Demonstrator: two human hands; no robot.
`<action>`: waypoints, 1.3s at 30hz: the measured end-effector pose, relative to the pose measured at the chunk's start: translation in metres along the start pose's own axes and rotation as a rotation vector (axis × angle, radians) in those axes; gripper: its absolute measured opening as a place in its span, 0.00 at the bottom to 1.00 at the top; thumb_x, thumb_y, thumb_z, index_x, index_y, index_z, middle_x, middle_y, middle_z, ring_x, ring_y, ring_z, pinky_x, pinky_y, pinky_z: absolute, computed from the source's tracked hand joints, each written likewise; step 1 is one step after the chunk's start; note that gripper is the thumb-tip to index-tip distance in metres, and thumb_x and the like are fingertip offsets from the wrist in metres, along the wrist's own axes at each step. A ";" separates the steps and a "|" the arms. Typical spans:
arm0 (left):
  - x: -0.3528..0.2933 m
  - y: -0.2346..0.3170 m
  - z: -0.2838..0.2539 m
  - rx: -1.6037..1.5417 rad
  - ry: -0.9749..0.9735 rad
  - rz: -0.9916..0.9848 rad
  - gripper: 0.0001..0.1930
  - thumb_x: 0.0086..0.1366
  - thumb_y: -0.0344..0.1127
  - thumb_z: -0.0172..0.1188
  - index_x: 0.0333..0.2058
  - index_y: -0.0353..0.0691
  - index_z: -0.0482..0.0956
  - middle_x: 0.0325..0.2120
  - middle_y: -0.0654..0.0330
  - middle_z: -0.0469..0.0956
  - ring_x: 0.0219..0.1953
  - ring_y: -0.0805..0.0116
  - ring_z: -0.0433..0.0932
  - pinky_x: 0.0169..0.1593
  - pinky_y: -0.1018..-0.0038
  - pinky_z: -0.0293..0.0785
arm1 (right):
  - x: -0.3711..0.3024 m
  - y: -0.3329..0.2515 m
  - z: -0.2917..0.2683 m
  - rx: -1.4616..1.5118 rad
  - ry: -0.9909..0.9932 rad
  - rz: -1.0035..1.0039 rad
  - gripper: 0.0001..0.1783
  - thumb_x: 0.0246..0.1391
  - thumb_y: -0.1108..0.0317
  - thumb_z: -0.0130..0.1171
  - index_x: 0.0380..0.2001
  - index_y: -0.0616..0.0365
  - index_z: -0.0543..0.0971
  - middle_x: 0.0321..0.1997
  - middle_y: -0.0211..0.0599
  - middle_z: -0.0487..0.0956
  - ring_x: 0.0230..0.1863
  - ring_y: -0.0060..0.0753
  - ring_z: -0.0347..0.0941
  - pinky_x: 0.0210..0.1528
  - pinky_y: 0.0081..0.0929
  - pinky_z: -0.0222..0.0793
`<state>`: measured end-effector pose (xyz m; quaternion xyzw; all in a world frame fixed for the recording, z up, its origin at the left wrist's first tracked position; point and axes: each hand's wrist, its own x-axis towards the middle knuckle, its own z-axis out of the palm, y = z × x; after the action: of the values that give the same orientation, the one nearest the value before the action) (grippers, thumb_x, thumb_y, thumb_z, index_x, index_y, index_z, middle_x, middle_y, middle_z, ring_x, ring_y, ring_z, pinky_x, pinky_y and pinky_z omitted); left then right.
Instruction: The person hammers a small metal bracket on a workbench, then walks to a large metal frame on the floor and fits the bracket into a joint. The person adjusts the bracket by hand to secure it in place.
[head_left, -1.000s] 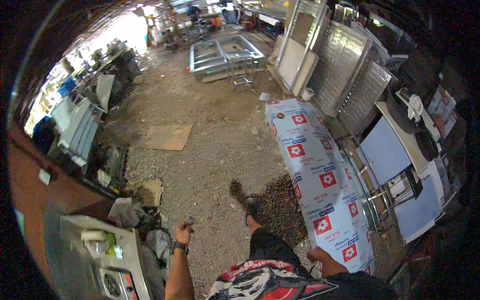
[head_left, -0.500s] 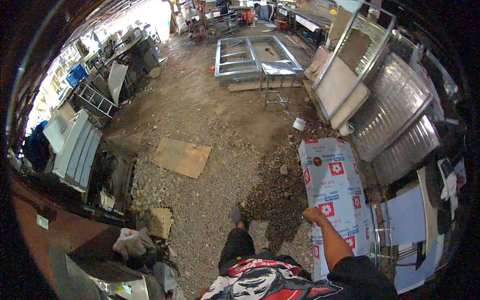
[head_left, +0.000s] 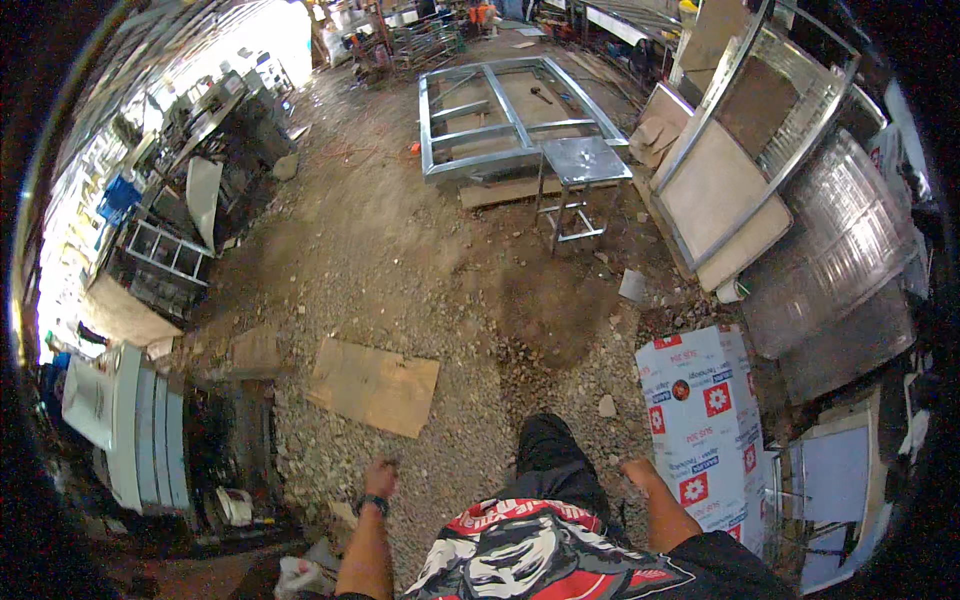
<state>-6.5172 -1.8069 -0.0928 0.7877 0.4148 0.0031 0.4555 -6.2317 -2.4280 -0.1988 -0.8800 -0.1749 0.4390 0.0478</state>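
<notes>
My left hand (head_left: 380,478) hangs low over the gravel, with a dark watch (head_left: 373,503) on its wrist. It is small and smeared in the picture, so its fingers are unclear. My right hand (head_left: 635,470) has its fingers curled in, with nothing visible in them. It is nearest to a long stack wrapped in white film with red and blue print (head_left: 700,430); I cannot tell whether they touch. A flat piece of brown cardboard (head_left: 375,385) lies on the gravel ahead of my left hand.
Farther ahead stand a metal stool (head_left: 585,160) and a large metal frame (head_left: 470,165) lying on the ground. Metal-framed panels (head_left: 720,200) and ribbed silvery sheets (head_left: 835,240) lean along the right. A pale stacked cabinet-like piece (head_left: 140,430) and a small ladder (head_left: 165,252) stand left.
I have moved forward: the stool, frame and wrapped stack appear nearer or lower. My left hand has come into view. My right hand is now lower, beside the wrapped stack's edge.
</notes>
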 end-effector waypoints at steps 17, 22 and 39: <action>0.398 0.116 -0.003 0.289 -0.297 -0.288 0.17 0.60 0.47 0.65 0.42 0.43 0.86 0.32 0.49 0.86 0.32 0.57 0.86 0.36 0.58 0.81 | 0.389 -0.237 -0.477 0.561 0.426 -0.047 0.16 0.53 0.57 0.62 0.27 0.60 0.84 0.26 0.45 0.82 0.31 0.40 0.79 0.37 0.43 0.73; 0.530 0.167 0.011 0.263 -0.351 -0.418 0.15 0.60 0.44 0.63 0.41 0.41 0.86 0.31 0.49 0.86 0.32 0.55 0.86 0.36 0.58 0.81 | 0.500 -0.309 -0.638 0.850 0.558 -0.076 0.17 0.47 0.56 0.65 0.25 0.62 0.84 0.22 0.46 0.81 0.26 0.37 0.76 0.32 0.39 0.71; 1.226 0.698 0.025 -0.114 -0.340 0.168 0.12 0.72 0.28 0.53 0.49 0.32 0.81 0.32 0.59 0.84 0.34 0.69 0.82 0.40 0.70 0.80 | 0.752 -0.403 -0.938 1.518 0.530 -0.042 0.11 0.59 0.68 0.57 0.34 0.67 0.80 0.36 0.50 0.86 0.33 0.45 0.86 0.36 0.36 0.83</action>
<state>-5.2498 -1.1884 -0.0623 0.7818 0.2637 -0.0684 0.5608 -5.1823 -1.7235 -0.0993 -0.6790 0.1719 0.2135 0.6810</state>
